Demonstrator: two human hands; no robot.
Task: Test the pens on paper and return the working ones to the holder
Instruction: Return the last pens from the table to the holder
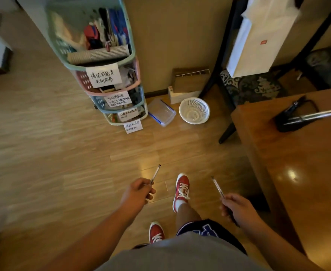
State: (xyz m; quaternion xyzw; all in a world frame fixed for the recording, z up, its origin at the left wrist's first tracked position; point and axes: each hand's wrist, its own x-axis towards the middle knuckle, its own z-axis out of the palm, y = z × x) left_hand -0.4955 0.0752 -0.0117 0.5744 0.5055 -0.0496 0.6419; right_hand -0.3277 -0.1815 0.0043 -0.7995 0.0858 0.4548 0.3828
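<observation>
- The left hand (136,194) gripped one pen (155,174); the right hand (237,208) gripped another pen (217,187), both above the wood-plank floor (63,153).
- A black holder (294,119) with pens lay on the wooden table (297,173), right.
- Stacked labelled baskets (110,75) stood against the wall (180,36).

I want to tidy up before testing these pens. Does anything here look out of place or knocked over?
Yes: the black pen holder lies tipped on its side on the wooden table, pens spilling from its mouth. On the floor, a clear lidded box leans askew against the basket tower.
</observation>
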